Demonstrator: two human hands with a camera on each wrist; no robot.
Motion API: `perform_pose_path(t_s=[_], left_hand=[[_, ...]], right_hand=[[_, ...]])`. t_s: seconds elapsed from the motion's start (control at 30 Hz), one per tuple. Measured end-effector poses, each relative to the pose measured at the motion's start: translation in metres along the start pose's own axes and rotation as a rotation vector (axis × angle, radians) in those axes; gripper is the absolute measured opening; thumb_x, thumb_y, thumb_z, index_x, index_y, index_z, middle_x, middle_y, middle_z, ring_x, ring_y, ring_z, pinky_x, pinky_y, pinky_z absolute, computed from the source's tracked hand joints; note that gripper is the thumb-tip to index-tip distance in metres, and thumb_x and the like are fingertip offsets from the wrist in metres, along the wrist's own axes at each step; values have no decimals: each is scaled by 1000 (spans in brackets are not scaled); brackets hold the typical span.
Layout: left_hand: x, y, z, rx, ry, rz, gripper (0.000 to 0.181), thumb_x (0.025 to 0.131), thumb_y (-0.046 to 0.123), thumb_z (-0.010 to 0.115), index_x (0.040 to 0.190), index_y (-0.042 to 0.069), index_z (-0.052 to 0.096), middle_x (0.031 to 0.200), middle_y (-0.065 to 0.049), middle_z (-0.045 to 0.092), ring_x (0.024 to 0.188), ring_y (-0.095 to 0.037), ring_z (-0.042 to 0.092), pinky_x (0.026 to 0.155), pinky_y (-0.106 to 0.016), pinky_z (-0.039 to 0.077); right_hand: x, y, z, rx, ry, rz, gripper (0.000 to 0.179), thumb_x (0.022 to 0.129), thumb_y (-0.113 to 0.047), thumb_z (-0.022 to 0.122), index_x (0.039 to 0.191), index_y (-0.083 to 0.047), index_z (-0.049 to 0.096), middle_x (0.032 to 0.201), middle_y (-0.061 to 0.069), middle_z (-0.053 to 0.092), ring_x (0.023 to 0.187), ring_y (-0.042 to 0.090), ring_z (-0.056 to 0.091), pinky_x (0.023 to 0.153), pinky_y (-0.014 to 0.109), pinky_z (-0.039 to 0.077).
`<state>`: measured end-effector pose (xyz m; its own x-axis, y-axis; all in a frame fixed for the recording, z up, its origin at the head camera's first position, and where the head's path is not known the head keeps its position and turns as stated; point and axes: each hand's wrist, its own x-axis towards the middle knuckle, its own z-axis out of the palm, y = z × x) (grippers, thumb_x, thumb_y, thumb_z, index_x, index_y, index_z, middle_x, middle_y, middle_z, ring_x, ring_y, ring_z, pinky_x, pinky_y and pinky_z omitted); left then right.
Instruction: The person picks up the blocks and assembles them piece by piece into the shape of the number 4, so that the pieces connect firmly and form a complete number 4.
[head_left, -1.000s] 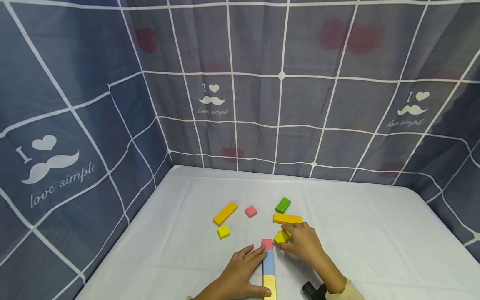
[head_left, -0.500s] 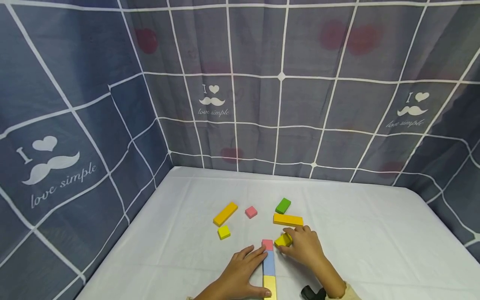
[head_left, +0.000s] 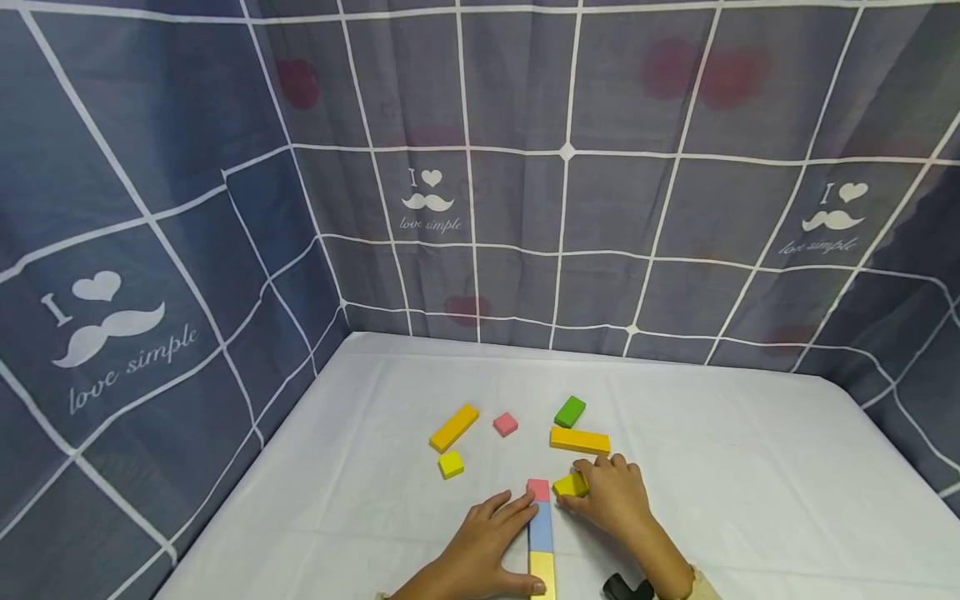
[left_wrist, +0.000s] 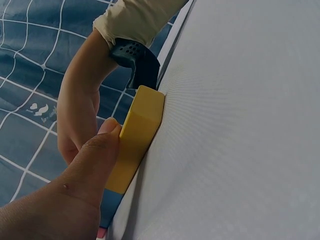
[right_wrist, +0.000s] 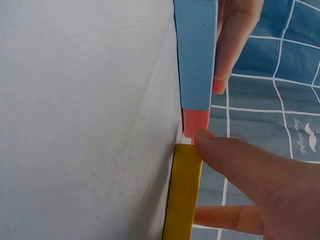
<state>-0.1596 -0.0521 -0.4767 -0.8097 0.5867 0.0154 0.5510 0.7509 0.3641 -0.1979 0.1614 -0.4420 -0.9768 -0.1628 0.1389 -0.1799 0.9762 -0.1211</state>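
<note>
A straight row made of a pink block, a blue block and a pale yellow block lies on the white table. My left hand rests along its left side, fingers extended and spread, fingertips at the pink and blue blocks. In the left wrist view, the thumb touches the pale yellow block. My right hand pinches a bright yellow block between thumb and fingers, just right of the pink block. The right wrist view shows this yellow block close by the pink block.
Beyond the hands lie two orange-yellow bars, a small pink block, a green block and a small yellow block. A dark wrist device sits at the right wrist. Checked curtains surround the table.
My right hand has drawn the bright yellow block slightly toward me, away from the orange-yellow bar. The left hand and the row have stayed in place.
</note>
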Motion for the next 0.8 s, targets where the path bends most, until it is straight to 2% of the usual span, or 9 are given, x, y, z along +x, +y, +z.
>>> perform_pose_path(t_s=[0.1, 0.2, 0.37, 0.6, 0.73, 0.8], left_hand=[[0, 0, -1, 8, 2, 3, 88, 75, 74, 55, 145, 23, 38, 149, 6, 41, 134, -25, 38, 104, -48, 37], [1, 1, -2, -11, -25, -15, 89, 75, 74, 55, 146, 24, 38, 150, 7, 40, 135, -25, 37, 105, -48, 37], [2, 2, -5, -24, -57, -53, 89, 74, 75, 56, 146, 28, 36, 150, 10, 39, 135, -24, 35, 106, -50, 36], [2, 2, -7, -35, -48, -36, 89, 74, 74, 57, 146, 25, 36, 151, 9, 38, 136, -26, 35, 106, -50, 35], [1, 2, -5, -63, -44, -35, 89, 74, 73, 57, 146, 25, 37, 152, 11, 35, 136, -27, 35, 105, -51, 35], [0, 2, -4, -47, -35, -26, 89, 74, 74, 56, 145, 25, 37, 152, 11, 35, 135, -27, 36, 105, -50, 36]], right_hand=[[0, 1, -1, 1, -6, -9, 53, 65, -54, 78, 98, -14, 69, 79, 2, 62, 79, 23, 50, 72, 43, 42], [0, 4, -5, 23, -27, -22, 58, 61, -54, 80, 102, -14, 70, 91, 4, 68, 82, 23, 52, 72, 43, 43], [1, 9, -12, 67, -50, -63, 58, 59, -43, 85, 108, -14, 69, 98, 5, 68, 84, 23, 53, 74, 43, 45], [3, 11, -9, 102, -32, -120, 38, 61, -25, 87, 95, -15, 73, 85, 0, 64, 82, 20, 54, 68, 36, 43], [4, 10, -6, 97, -33, -115, 29, 62, -20, 86, 88, -15, 74, 79, -2, 61, 77, 18, 51, 65, 34, 41], [4, 9, -6, 95, -45, -107, 27, 62, -19, 85, 86, -14, 74, 76, -2, 60, 75, 17, 49, 65, 33, 39]])
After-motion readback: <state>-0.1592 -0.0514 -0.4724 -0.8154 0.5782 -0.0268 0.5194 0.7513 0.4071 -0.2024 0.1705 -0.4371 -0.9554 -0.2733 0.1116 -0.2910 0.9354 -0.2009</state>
